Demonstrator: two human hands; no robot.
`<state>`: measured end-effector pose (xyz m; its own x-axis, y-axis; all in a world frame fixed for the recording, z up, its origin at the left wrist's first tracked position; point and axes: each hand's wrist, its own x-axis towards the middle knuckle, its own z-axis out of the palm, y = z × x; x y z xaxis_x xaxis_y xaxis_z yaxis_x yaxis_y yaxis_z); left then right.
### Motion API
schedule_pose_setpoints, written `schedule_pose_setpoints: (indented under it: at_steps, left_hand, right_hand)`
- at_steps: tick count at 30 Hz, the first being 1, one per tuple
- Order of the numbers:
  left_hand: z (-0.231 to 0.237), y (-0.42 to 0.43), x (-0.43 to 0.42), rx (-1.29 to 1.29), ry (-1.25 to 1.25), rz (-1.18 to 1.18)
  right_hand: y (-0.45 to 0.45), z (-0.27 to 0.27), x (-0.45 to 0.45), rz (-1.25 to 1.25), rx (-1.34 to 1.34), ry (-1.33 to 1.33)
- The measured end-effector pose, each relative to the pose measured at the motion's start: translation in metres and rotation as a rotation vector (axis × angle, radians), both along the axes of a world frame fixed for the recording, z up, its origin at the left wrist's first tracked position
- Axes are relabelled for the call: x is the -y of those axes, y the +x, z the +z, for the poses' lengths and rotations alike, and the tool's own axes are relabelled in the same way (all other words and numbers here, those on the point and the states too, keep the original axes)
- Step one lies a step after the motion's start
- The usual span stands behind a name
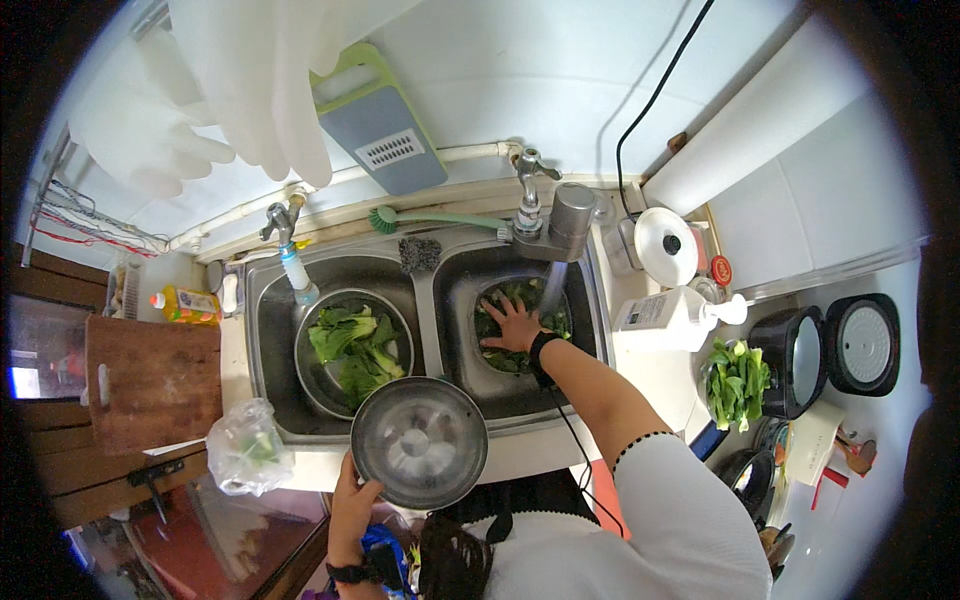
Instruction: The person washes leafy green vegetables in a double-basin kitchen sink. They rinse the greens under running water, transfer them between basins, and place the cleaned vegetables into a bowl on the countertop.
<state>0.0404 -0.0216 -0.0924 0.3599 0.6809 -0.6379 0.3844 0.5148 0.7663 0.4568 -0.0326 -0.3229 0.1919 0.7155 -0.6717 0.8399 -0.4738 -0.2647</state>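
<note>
My left hand grips the rim of a round steel bowl at the counter's front edge; the bowl holds no greens. My right hand is spread, palm down, on dark leafy greens in a round container in the right sink basin. Beside it, water runs from the filter on the right faucet. In the left basin, a steel bowl holds leafy green vegetables under the left faucet.
A plastic bag lies at the counter's front left, near a wooden cutting board. A white pump bottle, a container of greens and a rice cooker stand right. A green brush and a dark scrubber lie behind the sink.
</note>
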Motion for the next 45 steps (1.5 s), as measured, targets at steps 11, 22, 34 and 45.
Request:
schedule_pose_setpoints:
  at_steps: [11,22,34,45]
  left_hand:
    - [0.007,0.003,0.000,-0.037,0.016,-0.023]
    - [0.014,0.008,-0.002,-0.052,0.058,-0.059]
    - [-0.005,0.001,0.002,-0.038,0.020,-0.066]
    - [0.004,-0.002,-0.005,-0.048,0.022,-0.039]
  right_hand:
    - [-0.017,-0.025,-0.002,0.040,0.258,-0.039]
    - [0.022,0.018,0.043,-0.034,0.202,0.236]
    - [0.021,-0.054,0.040,-0.100,0.207,-0.033]
    - [0.024,0.004,0.059,-0.105,0.073,-0.029]
